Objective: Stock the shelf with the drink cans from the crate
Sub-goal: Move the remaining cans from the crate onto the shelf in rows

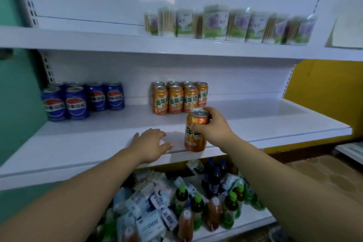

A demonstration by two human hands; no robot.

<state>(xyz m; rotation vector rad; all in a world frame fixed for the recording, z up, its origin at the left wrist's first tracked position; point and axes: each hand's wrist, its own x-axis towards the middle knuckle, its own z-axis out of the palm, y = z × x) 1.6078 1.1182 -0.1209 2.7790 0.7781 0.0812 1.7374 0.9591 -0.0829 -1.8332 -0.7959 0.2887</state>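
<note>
an orange can (195, 133) was gripped by the right hand (215, 125).
the left hand (151, 143) was laid flat on the shelf (78, 143).

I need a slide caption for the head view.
Right hand holds an orange can at the shelf edge, near stocked orange cans; left hand rests open on the shelf.

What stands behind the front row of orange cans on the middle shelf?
More orange cans of the same kind stand behind the front row. Of most, only the tops show; their bodies are covered.
</note>
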